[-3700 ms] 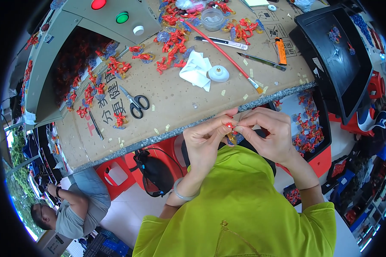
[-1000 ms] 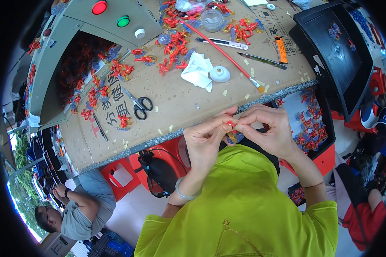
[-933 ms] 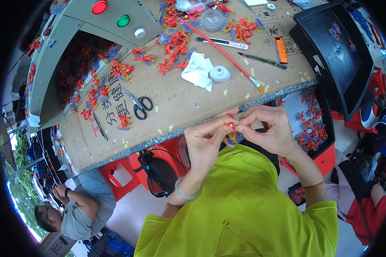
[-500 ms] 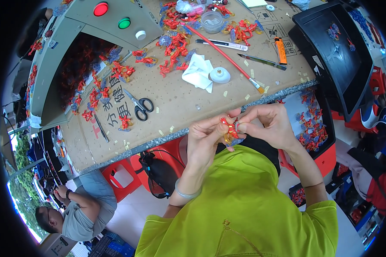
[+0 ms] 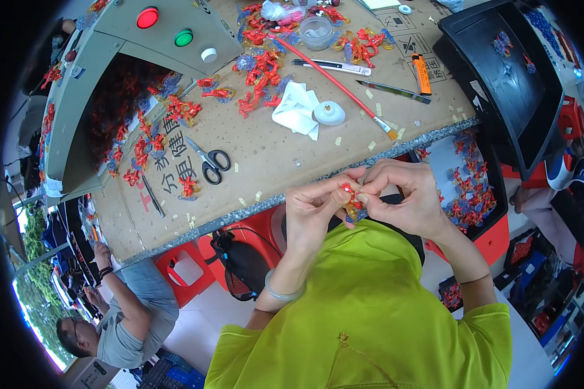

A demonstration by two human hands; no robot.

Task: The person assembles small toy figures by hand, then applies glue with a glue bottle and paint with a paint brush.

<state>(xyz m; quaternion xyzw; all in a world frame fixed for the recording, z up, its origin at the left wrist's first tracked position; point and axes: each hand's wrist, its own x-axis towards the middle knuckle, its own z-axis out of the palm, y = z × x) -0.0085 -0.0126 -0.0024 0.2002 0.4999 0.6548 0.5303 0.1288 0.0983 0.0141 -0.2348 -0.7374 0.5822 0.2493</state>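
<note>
Close in front of my body, past the table's near edge, my left hand pinches a small red figurine with yellow and blue translucent parts. My right hand meets it from the other side, thumb and forefinger pressed together at the figurine's edge. Whether those right fingertips grip the figurine itself or some tiny piece on it is hidden. On the tabletop beyond lie a crumpled white tissue, a round white bottle and a red-handled brush.
Similar figurines are heaped on the cardboard-covered table. Scissors, a utility knife and an orange tube lie there too. A grey machine stands left, a black bin right. Another person sits at left.
The figurine has turned slightly between my fingers, and my right hand has shifted a little. The person at left has stretched an arm toward the table.
</note>
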